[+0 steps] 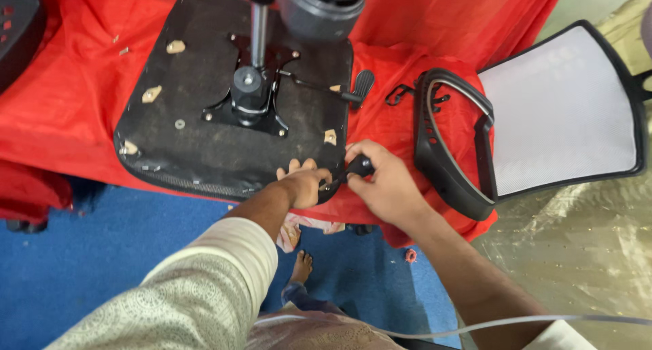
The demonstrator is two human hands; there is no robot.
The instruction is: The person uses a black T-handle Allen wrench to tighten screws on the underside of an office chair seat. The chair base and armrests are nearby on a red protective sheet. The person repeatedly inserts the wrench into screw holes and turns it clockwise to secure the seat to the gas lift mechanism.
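Over a red cloth (75,99) draping the bench (41,136), an upturned black chair seat (183,146) is lying flat, its metal mechanism (251,95) and gas column (259,24) sticking up at the middle. Down at the bench's near edge, the left hand (304,186) is curling its fingers over the seat's near rim, while the right hand (380,180) is pinching a black tool handle (358,165) right against that corner. Just beside them a black armrest (451,143) is hanging over the near edge, and a mesh chair back (564,109) is leaning off the bench's right side. Below, blue floor (102,255) is opening wide to the left, and crinkled plastic sheeting (584,255) is covering the right.
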